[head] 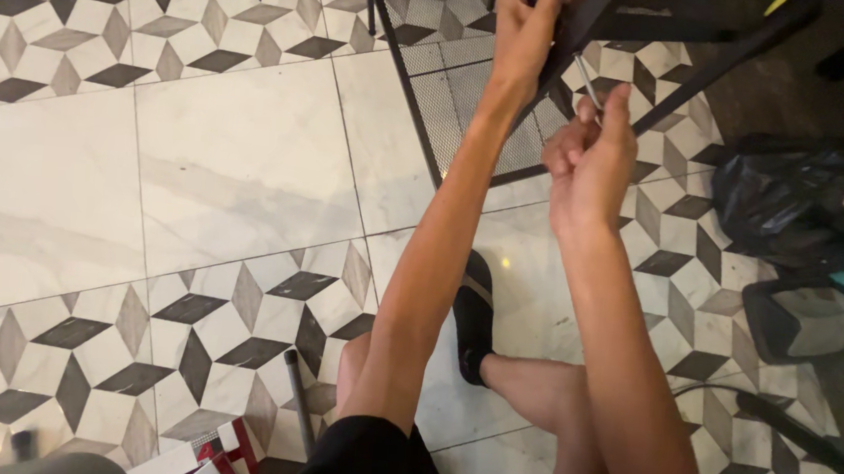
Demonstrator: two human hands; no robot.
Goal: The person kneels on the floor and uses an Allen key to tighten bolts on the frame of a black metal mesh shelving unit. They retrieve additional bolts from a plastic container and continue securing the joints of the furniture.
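Two bare hands are raised to a black metal frame [599, 25] with a mesh panel [473, 101], which is stood on the patterned tile floor [238, 152] ahead. The frame's dark bar is gripped by the left hand [523, 34]. A thin silver tool [587, 84] is pinched in the closed right hand [589, 160], just below the frame.

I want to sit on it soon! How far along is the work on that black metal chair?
Done: nothing clearly finished shows. In hand: the left hand grips the black metal frame above its mesh panel, while the right hand pinches a thin silver tool against it. Left: the frame lies tipped over the tiled floor, not standing.
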